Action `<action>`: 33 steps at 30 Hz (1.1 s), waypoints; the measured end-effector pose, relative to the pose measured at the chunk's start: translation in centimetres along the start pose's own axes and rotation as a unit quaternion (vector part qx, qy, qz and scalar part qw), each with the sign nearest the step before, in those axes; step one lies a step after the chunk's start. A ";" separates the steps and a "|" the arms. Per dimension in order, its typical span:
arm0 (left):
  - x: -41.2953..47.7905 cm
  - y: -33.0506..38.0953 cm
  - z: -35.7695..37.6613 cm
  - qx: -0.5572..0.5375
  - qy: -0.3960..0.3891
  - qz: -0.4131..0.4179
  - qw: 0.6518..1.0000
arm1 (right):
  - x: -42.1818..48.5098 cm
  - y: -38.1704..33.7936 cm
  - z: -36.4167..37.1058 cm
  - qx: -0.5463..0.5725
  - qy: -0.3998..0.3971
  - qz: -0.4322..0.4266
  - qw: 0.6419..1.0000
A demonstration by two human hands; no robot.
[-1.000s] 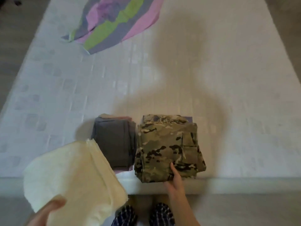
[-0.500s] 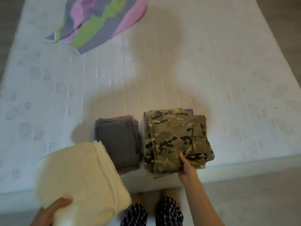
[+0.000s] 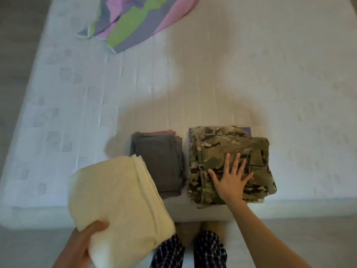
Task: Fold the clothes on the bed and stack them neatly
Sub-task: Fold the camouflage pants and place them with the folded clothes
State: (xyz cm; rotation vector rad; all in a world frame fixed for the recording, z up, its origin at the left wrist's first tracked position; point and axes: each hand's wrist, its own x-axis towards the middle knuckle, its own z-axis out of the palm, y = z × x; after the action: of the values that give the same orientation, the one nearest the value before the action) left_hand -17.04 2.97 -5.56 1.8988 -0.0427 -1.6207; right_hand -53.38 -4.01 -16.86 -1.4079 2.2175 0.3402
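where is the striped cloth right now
In the head view the striped cloth lies loose at the far end of the bed, left of centre, well beyond the grey pile and camouflage pile at the near edge.

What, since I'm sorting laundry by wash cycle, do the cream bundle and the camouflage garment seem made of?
The cream bundle, held by the left hand, looks like thick fleece or terry: matte, fuzzy surface, plump rounded fold. The camouflage garment, under the flat right hand, looks like woven cotton-type twill: flat printed surface, thin folds, stitched pocket. Exact fibres cannot be told.
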 end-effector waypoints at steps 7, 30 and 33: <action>-0.5 0.7 -2.4 0.023 -0.089 -0.021 0.996 | -10.4 -8.3 -2.7 0.398 -0.123 -0.151 0.896; 2.9 4.6 6.2 0.170 -0.343 -0.032 0.923 | -9.9 -7.2 -6.1 0.701 -0.377 0.186 0.576; 3.8 4.7 6.4 0.180 -0.297 0.000 0.938 | -9.5 -8.4 -8.4 0.661 -0.337 0.070 0.667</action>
State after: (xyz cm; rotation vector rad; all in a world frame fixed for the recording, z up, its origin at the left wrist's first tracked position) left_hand -20.13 -5.12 -6.88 1.5701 -0.6282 -2.2497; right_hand -44.75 -4.13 -4.35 -0.1829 1.2545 -0.5704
